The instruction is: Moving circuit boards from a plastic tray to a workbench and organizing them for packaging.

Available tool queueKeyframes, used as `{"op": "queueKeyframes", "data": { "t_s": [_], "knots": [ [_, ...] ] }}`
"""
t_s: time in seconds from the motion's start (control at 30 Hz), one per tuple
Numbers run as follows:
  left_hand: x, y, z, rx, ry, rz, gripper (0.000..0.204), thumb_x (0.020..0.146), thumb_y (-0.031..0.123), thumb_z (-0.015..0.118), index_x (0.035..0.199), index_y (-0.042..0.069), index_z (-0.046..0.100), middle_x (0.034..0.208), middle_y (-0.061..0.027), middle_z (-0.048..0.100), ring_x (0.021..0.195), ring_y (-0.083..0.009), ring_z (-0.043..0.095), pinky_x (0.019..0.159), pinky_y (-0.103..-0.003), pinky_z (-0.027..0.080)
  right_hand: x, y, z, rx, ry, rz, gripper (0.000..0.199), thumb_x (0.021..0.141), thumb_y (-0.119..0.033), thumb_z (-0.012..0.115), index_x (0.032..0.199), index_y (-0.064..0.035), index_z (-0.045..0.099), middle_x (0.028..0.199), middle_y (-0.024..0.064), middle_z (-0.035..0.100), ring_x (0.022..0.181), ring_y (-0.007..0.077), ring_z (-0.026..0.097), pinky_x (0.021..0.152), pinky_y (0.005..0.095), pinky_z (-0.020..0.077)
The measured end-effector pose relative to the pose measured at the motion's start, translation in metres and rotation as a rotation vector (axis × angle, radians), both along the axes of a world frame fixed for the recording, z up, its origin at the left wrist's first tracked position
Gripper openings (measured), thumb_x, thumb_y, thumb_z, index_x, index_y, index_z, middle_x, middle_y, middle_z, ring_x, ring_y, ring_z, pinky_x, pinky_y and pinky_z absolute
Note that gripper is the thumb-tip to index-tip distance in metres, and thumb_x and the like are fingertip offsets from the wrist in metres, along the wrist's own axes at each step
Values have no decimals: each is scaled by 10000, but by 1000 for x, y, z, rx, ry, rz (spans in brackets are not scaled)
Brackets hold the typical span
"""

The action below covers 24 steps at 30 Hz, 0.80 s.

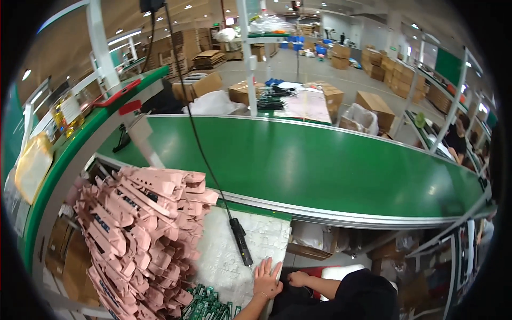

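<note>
My left hand [268,280] lies flat on the white, worn work surface [221,240], its fingers spread and nothing in them. Just beyond its fingertips is a black electric screwdriver [241,242], tip toward me, on a dark cord that runs up out of view. My right hand [298,278] is over my lap, right of the table edge, with fingers curled in; I see nothing in it. To the left rises a large heap of pink plastic housings [144,229], some with dark parts in them. Small green circuit boards [205,304] lie in a pile between the heap and my left forearm.
A green conveyor belt [298,165] with a metal rim crosses beyond the work surface. At left stands a curved green-edged shelf [101,112] with a red tool tray. Past the belt are cardboard boxes [376,106] and a table of black parts. Another person [457,138] is at far right.
</note>
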<state>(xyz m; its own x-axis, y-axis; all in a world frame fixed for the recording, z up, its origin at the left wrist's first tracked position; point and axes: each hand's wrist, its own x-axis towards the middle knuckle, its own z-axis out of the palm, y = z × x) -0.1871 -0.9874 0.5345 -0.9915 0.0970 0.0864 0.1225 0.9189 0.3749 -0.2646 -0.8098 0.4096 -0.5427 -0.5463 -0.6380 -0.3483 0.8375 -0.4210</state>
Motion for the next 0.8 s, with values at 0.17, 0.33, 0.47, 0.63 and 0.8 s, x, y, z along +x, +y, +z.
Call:
{"op": "queueKeyframes", "data": {
  "t_s": [0.17, 0.33, 0.47, 0.63, 0.8],
  "knots": [
    [4, 1, 3, 9, 39, 26, 724, 666, 321, 627, 1348, 204, 413, 1435, -168, 281, 1309, -367, 265, 1059, -515, 197, 10, 0, 8, 52, -28, 24, 336, 742, -255, 573, 1051, -138, 634, 1004, 115, 658, 952, 301, 624, 823, 417, 500],
    [0, 2, 3, 35, 7, 21, 722, 636, 321, 643, 1320, 196, 452, 1421, -182, 300, 1313, -374, 257, 1059, -524, 186, 21, 1, 14, 99, -62, 115, 328, 753, -257, 576, 1056, -141, 625, 1029, 125, 645, 986, 317, 608, 827, 433, 491],
    [-1, 4, 3, 31, -11, 28, 739, 627, 304, 655, 1327, 197, 447, 1440, -178, 278, 1332, -369, 231, 1068, -521, 174, 20, -7, 24, 42, -98, 28, 310, 760, -235, 579, 1024, -90, 653, 1058, 158, 634, 1006, 341, 596, 835, 434, 491],
    [1, 5, 4, 56, 37, 11, 747, 611, 289, 663, 1314, 152, 449, 1440, -187, 267, 1325, -381, 233, 1072, -523, 161, 19, -20, 34, 27, -46, 17, 307, 767, -218, 585, 1038, -87, 646, 1066, 174, 627, 1012, 338, 594, 843, 433, 487],
    [1, 6, 5, 43, 31, -7, 743, 611, 280, 651, 1314, 148, 447, 1443, -188, 260, 1330, -384, 219, 1078, -518, 145, 17, -28, 39, 22, -16, 89, 285, 750, -199, 575, 1004, -82, 630, 988, 168, 646, 949, 343, 614, 797, 449, 495]
  ]
}}
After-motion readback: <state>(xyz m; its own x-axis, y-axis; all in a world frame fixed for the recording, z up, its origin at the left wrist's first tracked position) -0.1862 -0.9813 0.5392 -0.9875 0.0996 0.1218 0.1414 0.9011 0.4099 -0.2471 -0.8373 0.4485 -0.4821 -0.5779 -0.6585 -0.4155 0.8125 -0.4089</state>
